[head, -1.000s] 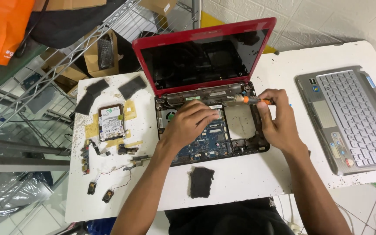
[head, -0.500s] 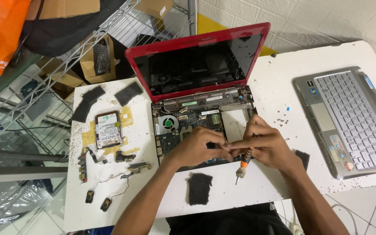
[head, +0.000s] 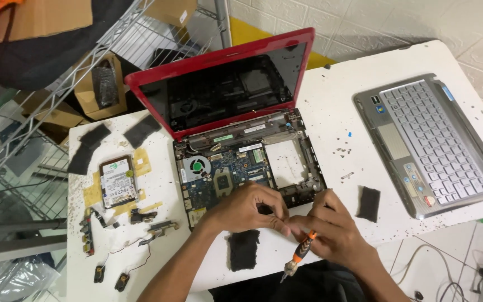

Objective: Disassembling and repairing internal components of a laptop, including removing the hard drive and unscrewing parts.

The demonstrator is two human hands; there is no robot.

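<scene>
Both hands have come to the laptop base's (head: 241, 173) front edge; the right hand (head: 331, 232) is gripping the screwdriver (head: 302, 256), the left hand's (head: 247, 208) grip is pinched narrow there.

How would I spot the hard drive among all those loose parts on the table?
Start at the red laptop opened up in the middle of the white table. Look left of its base: the hard drive lies flat on yellowish patches. It is the one silver rectangle with a white label; the pieces around it are dark pads and small cable parts.
</scene>
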